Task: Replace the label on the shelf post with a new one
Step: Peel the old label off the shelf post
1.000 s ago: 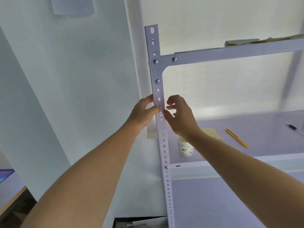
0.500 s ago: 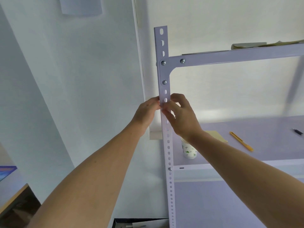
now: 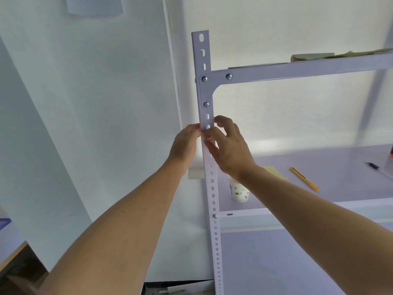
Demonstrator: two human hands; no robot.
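Label first: it isn't showing clearly, since your fingertips are covering the stretch of the shelf post [image 3: 213, 194] where both hands are meeting, just below the lowest bolt [image 3: 206, 104] of the corner bracket. Your left hand [image 3: 184, 145] is sitting at the post's left side, thumb and fingertips drawn together and pinching the post's left edge. Your right hand [image 3: 231, 152] is sitting at the right side, its thumb lying across the front face and touching the left fingertips. Its forefinger is arching up, curled, just right of the post, and the other fingers are curling in below. Whether the right fingers are pinching the label or only pressing on the post, I cannot tell. The post is standing upright, running above and below your fingers. Above them the top shelf rail [image 3: 308, 67] is running off to the right. Below your right wrist a paper cup [image 3: 239, 193] with green print is standing on the lower shelf [image 3: 329, 158], partly hidden by the forearm. Further right of your fingers a yellow pad [image 3: 278, 174], a yellow pen-like tool [image 3: 304, 178] and a dark pen [image 3: 374, 167] are lying on that shelf.
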